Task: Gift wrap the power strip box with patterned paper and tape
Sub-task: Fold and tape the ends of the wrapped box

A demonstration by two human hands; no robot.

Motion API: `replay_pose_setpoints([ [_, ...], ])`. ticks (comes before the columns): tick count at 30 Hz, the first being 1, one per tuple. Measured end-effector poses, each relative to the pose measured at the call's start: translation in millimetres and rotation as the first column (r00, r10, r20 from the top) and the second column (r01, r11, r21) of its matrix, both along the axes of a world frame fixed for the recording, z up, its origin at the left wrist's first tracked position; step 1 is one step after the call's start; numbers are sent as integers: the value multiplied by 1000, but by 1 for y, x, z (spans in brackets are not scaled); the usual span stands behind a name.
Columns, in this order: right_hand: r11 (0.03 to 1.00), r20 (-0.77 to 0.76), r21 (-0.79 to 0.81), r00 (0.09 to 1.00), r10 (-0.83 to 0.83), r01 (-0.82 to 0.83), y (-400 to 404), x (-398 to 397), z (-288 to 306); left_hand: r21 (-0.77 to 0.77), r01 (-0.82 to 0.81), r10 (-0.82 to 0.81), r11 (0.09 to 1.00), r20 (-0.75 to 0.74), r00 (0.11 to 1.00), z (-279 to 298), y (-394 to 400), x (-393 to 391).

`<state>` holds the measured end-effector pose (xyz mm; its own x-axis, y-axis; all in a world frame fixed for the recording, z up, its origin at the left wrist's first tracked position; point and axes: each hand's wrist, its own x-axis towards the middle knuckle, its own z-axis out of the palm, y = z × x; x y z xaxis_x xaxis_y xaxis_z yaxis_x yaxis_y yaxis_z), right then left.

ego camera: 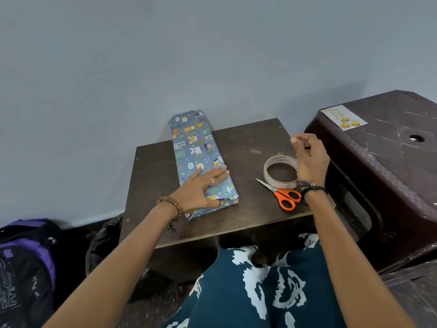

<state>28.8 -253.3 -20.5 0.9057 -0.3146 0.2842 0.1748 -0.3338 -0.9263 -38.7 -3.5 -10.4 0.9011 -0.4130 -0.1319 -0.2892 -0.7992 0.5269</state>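
Head view: a person is working at a small dark table (250,143), with a brown plastic stool (383,162) standing just beside its right edge and a backpack (26,263) lying on the floor to the left. Running from the table's near-left area out past its far edge is the wrapped power strip box (196,147), long and narrow, fully covered in blue animal-print paper. Judging by its shape, it is likely stiff and moderately light, though the glossy paper may be slippery and could tear at the folded near end; holding it flat across its width, as now, looks safest. The left hand (201,190) is pressing down on the box's near end, fingers straight and together. The right hand (307,159) is hovering above the tape roll (280,172) near the right edge, fingertips pinched together, possibly on a tape strip too clear to confirm. Orange-handled scissors (285,196) are lying just beside the roll.
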Motion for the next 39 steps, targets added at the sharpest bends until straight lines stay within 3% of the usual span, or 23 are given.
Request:
replay_pose_setpoints([
  [6,972,12,181,988,153,-153,42,-46,-2,-16,-6,6,1000,-24,1000,6,-1,-1],
  [13,925,87,193,945,315,-327,81,-93,-18,-31,-20,19,999,-41,999,9,-1,-2],
  [39,994,254,-101,965,68,-43,109,-115,-40,-57,-52,52,997,-16,999,9,-5,-3],
])
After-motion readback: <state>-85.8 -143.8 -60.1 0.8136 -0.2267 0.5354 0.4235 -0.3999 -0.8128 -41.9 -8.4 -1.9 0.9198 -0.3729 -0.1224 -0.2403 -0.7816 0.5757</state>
